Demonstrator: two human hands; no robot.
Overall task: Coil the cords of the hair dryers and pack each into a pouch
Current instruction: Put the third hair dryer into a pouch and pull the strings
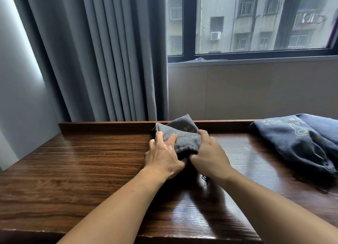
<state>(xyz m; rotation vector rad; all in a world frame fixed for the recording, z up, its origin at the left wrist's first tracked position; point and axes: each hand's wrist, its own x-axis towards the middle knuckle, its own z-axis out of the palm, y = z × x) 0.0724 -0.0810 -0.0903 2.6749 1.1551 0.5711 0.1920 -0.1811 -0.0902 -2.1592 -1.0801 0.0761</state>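
Lying spread and nearly straight, the fingers (172, 138) of the left hand (162, 156) are pressing on the top of a dark grey pouch (184, 139), with the thumb reaching toward its bunched near end. The right hand (210, 156) is gripping the same pouch from the right side: its fingers (202, 135) are curling over the right edge while its thumb is closing in at the near end, almost meeting the left thumb. Between the two hands the pouch is bulging, and its far corners are sticking up; whatever is inside is hidden by the cloth. Pale printed markings are showing on its upper face. A dark frayed drawstring (204, 179) is trailing out beneath the right wrist.

The pouch is sitting on the far middle of a glossy dark wooden tabletop (82, 170), just beside the raised back ledge (109, 126). Both bare forearms are stretching in from the near edge. Well apart, at the far right, two more pouches (292, 143) of the same cloth are lying overlapped, the nearer one showing a printed hair dryer mark and a gathered mouth pointing toward the near right.

Behind the tabletop a grey pleated curtain (109, 51) is hanging at the left, and a dark-framed window (237, 20) is looking out on grey apartment buildings (256, 15).
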